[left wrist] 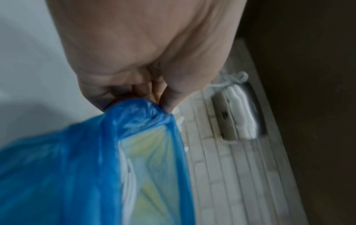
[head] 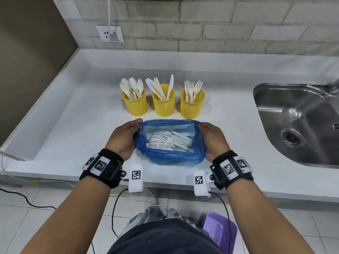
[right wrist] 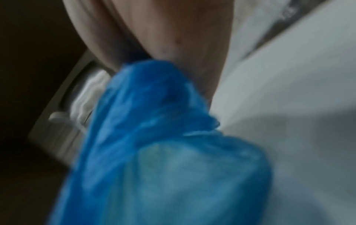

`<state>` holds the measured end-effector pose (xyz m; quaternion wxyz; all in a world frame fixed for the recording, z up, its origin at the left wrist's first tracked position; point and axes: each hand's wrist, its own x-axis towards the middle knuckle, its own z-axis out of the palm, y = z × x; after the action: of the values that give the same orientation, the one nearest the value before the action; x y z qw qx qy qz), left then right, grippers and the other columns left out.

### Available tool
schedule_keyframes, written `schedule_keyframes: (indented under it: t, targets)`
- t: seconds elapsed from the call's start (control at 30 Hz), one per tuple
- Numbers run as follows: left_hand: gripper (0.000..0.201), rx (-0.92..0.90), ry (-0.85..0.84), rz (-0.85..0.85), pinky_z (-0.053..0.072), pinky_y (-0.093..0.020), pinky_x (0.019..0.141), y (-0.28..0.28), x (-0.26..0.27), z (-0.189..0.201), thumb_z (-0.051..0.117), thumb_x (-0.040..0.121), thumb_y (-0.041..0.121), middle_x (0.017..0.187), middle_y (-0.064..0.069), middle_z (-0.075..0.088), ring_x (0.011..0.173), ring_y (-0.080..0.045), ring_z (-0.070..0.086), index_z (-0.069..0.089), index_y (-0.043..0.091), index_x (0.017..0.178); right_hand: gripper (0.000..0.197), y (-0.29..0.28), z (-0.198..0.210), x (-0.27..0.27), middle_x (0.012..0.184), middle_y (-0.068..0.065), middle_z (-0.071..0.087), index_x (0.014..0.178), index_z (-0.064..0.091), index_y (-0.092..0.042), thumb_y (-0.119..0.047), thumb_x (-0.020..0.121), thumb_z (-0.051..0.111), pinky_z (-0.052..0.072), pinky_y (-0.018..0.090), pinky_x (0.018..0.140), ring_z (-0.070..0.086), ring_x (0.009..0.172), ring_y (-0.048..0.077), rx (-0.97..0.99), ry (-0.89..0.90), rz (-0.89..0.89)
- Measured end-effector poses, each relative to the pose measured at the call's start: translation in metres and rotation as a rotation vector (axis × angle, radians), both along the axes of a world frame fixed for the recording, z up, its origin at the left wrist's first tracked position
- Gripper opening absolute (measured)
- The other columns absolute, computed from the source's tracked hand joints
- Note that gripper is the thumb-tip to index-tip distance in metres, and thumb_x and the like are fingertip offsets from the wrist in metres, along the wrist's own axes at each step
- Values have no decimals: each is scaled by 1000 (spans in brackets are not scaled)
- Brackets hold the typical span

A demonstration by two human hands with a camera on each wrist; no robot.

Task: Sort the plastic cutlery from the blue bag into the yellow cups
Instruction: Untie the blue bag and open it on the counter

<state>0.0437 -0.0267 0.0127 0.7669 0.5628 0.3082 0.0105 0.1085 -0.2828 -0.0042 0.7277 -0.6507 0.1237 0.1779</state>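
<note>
Together both hands (head: 122,138) hold blue bag (head: 170,156) open.

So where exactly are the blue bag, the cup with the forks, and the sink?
blue bag (head: 174,158): head view, on its near front wall.
cup with the forks (head: 191,107): head view, on its yellow mesh side.
sink (head: 286,107): head view, on the bare steel basin.

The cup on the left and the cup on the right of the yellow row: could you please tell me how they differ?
The left cup holds spoons, bowls up; the right cup holds forks, tines up. The left cup stands nearest the counter's raised left edge, the right cup nearer the sink. The right cup sits slightly closer to the blue bag. Both are yellow perforated cups, upright on the white counter.
</note>
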Motion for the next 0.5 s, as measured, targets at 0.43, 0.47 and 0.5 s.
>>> schedule_keyframes:
  t: [0.43,0.47,0.5]
  targets:
    - [54,425,312,-182,51,-37,81,12,-14,-9,76,81,56,117,-7,69,103,-25,66,62,23,121,39,-17,-11,-8,106,14,71,101,59,-14,-50,88,68,57,44,85,68,88,26,-404,45,36]
    - [58,513,341,-224,52,-37,80,13,-19,-9,78,79,57,115,-6,67,101,-25,66,59,23,122,41,-19,-9,-13,104,11,69,102,57,-14,-51,88,69,55,40,76,66,85,23,-509,22,87]
    - [56,576,362,-258,53,-36,76,12,-24,-7,79,80,56,110,-6,67,95,-24,66,57,23,120,41,-20,-8,-20,101,9,68,101,56,-15,-52,88,69,52,36,68,64,81,22,-591,11,145]
